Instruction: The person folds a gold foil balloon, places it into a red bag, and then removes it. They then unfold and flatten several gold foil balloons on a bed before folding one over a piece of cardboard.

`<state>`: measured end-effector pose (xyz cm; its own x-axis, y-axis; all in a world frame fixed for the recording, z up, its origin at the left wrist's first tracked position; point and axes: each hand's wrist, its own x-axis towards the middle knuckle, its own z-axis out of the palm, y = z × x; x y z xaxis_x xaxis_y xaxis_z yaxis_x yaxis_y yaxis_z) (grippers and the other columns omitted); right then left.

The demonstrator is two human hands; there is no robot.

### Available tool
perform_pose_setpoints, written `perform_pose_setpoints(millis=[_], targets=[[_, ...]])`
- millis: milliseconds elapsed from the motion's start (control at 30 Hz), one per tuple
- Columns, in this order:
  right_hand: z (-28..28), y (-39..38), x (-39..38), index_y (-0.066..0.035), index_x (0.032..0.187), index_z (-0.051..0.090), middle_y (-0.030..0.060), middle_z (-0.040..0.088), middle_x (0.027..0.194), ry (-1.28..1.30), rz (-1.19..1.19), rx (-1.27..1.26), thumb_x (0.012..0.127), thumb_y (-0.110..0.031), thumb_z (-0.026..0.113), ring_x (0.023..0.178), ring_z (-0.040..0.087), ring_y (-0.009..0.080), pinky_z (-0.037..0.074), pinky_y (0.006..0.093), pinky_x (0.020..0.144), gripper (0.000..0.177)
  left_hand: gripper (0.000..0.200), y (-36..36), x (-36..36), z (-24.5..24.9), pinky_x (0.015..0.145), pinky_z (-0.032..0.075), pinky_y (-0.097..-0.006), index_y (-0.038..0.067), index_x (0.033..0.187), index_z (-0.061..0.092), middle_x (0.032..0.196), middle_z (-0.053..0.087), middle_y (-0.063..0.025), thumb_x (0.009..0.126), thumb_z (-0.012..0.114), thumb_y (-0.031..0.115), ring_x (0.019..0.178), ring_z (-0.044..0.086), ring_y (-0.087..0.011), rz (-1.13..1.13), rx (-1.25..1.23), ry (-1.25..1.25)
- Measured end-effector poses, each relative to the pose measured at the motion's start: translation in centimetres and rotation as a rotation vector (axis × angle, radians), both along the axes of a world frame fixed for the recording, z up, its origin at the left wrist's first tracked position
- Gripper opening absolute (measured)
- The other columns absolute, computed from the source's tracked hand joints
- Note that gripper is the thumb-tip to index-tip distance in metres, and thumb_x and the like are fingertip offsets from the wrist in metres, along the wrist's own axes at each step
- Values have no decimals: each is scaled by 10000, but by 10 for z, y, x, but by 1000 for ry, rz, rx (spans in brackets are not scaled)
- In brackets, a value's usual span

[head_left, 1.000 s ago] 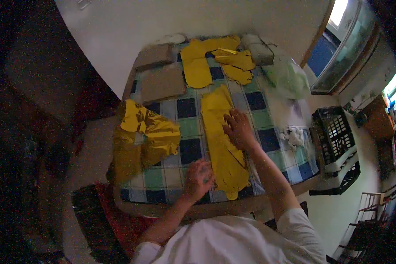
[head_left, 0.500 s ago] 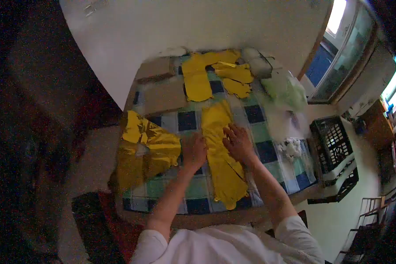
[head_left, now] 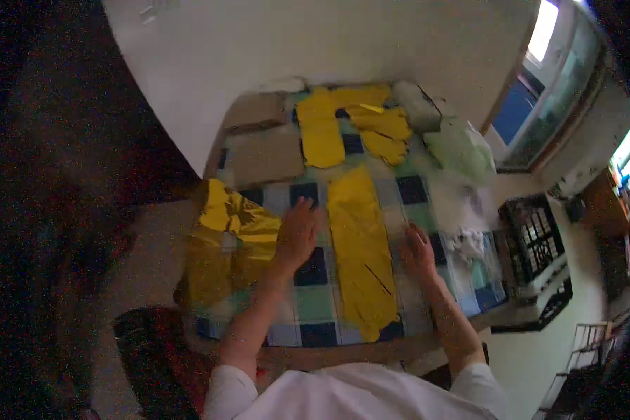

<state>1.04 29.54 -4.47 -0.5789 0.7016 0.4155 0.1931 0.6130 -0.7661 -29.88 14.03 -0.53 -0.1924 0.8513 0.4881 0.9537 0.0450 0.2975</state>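
Yellow sheet [head_left: 360, 252] on checked cloth [head_left: 311, 301], black crate [head_left: 515, 227] — contents unclear

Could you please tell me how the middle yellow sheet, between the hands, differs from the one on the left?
The middle sheet is a long, narrow strip, while the left sheet spreads wider. The middle sheet looks mostly smooth, whereas the left sheet shows strong creases and shiny patches. Both are yellow and lie on the checked cloth.
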Motion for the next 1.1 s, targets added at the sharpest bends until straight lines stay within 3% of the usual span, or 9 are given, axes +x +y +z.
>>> perform_pose_setpoints(millis=[100,267,400,500,667,800,867,967,1100], targets=[[-20,11,-9,-61,1253,544,180,476,1329,339,55,-652,851,-115,608,1211,479,348,424,402,976,411,335,52,-65,-25,1052,345,-493,84,1243,539,1363,460,-160,928,500,191,1299,393,-338,246,-57,118],[8,-4,-3,-91,1234,568,186,508,1300,-225,-128,203,827,-116,603,1217,469,373,411,425,989,410,342,110,-160,-53,958,435,-449,67,1223,556,1275,547,-143,894,492,139,1184,514,-300,175,-104,258],[8,-9,-7,-99,1228,571,184,497,1318,186,-7,-422,828,-113,585,1214,471,373,404,427,994,400,343,99,-159,-23,918,454,-455,48,1199,574,1243,564,-154,866,515,105,1111,554,-318,152,-443,18],[21,-15,2,-93,1219,576,186,493,1324,-216,-73,110,824,-103,579,1213,471,378,401,430,994,395,341,94,-163,-27,917,452,-469,35,1181,588,1221,571,-172,850,541,102,1091,560,-344,108,-493,-318],[23,-13,-3,-79,1205,585,164,500,1321,-90,-62,87,854,-107,564,1190,497,343,418,419,967,353,216,82,-153,-33,890,451,-479,44,1055,618,1093,592,-171,879,541,143,1061,552,-364,250,98,453],[18,-17,-13,-101,1262,545,120,562,1215,535,38,-642,887,-132,585,1098,558,249,451,351,899,378,147,44,-47,59,850,449,-480,42,966,603,984,583,-147,886,537,146,975,546,-363,113,27,256],[80,-32,-34,-122,1330,485,91,603,1114,492,52,-854,888,-142,612,1001,598,195,470,302,835,461,149,14,20,64,829,451,-478,54,949,606,954,577,-121,867,570,172,925,545,-342,-100,11,-108],[70,-33,-41,-139,1419,359,45,626,998,460,255,-1089,854,-138,662,867,618,151,477,265,752,640,230,-26,87,29,837,449,-481,64,995,607,972,571,-100,841,612,235,955,550,-318,-361,114,350],[80,-51,-32,-152,1452,296,-3,620,988,309,234,-971,839,-119,670,808,603,115,482,261,708,719,389,-57,126,37,907,433,-486,62,1130,581,1107,566,-124,804,670,254,1059,538,-325,-406,232,-40]])
